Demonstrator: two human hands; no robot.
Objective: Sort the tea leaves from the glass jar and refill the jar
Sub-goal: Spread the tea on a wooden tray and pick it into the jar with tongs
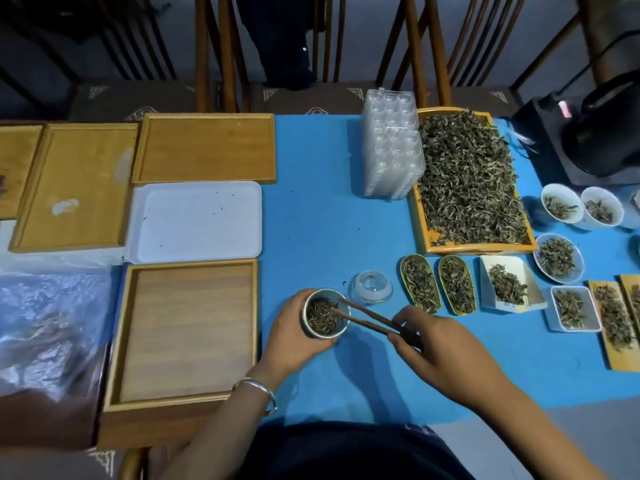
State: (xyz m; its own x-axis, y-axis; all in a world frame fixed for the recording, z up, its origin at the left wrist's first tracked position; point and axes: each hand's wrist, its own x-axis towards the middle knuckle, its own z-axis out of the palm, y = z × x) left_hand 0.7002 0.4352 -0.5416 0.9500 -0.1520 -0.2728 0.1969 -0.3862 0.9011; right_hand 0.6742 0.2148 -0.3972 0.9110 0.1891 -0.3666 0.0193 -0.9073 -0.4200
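Note:
My left hand [294,336] grips a small glass jar [325,315] holding brown tea leaves, standing on the blue table cover near the front. My right hand [440,344] pinches wooden tongs [372,318] whose tips reach into the jar's mouth among the leaves. The jar's glass lid [371,286] lies just behind the jar, upside down. A large wooden tray [467,183] heaped with loose tea leaves sits at the right rear.
An empty wooden box [187,330] and a white plastic tray [197,221] lie to the left. Several small dishes and scoops [420,284] of leaves stand to the right. A stack of clear plastic trays [391,143] and a black kettle [606,129] are behind.

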